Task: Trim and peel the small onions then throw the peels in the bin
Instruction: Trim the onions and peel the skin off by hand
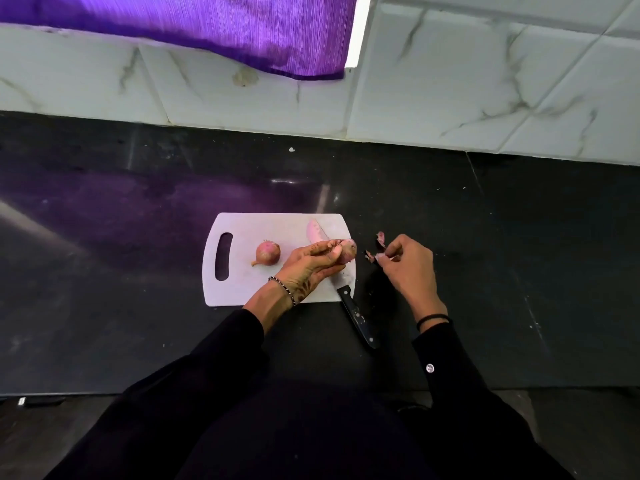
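my left hand (310, 263) grips a half-peeled onion (348, 251), my right hand (408, 259) pinches peel (380, 239); center-frame second onion (267, 252) untouched, nothing binned.

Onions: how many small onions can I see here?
2. The loose onion lies on the cutting board, near its handle slot. The held onion is gripped by the left hand over the board's right edge. That hand might hide another.

I count two small onions, one loose onion (267, 252) and one held onion (348, 250), one cutting board (242, 292), one knife (356, 317), two hands, left hand (308, 268), right hand (410, 261), at least two peel scraps (381, 237)
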The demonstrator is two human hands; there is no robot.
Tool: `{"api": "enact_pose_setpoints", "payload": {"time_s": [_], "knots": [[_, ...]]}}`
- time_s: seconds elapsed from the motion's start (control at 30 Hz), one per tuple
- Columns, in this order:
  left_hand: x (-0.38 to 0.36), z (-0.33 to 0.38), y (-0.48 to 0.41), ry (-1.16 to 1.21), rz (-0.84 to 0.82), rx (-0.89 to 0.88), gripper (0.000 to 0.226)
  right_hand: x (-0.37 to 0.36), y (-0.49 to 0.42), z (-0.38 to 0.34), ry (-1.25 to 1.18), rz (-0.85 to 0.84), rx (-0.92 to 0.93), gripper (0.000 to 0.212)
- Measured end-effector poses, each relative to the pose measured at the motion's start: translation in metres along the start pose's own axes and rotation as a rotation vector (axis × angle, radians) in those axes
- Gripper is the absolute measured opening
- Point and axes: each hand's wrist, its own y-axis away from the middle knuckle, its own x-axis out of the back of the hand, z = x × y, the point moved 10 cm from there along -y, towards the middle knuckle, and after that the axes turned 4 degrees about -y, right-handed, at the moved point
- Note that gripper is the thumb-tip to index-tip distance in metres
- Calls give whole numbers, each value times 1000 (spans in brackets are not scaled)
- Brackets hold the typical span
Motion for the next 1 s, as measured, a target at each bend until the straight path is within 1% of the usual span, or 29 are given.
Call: {"api": "enact_pose_setpoints", "payload": {"time_s": [0.1,0.2,0.3,0.43,0.53,0.63,0.7,0.87,1.0], "knots": [[-7,0,0,-6,-36,-16,29,2,3,-8,-124,-30,63,11],[-13,-2,0,-19,-56,-35,41,10,13,-28,-276,-52,205,10],[-20,-3,-1,-18,-63,-52,43,17,24,-41,-338,-71,310,16],[-26,-2,-2,-26,-62,-86,42,18,34,-46,-331,-73,374,26],[-25,-3,-6,-104,-24,-115,38,18,38,-40,-318,-32,382,31],[-25,-5,-10,-243,17,-139,36,23,38,-32,-351,54,377,28],[-28,-4,-11,-291,25,-144,39,26,38,-28,-367,73,366,25],[-35,-1,-10,-419,21,-171,41,26,27,-12,-590,-92,218,19],[-38,-4,-7,-463,35,-185,41,18,24,-9,-612,-233,175,18]]}}
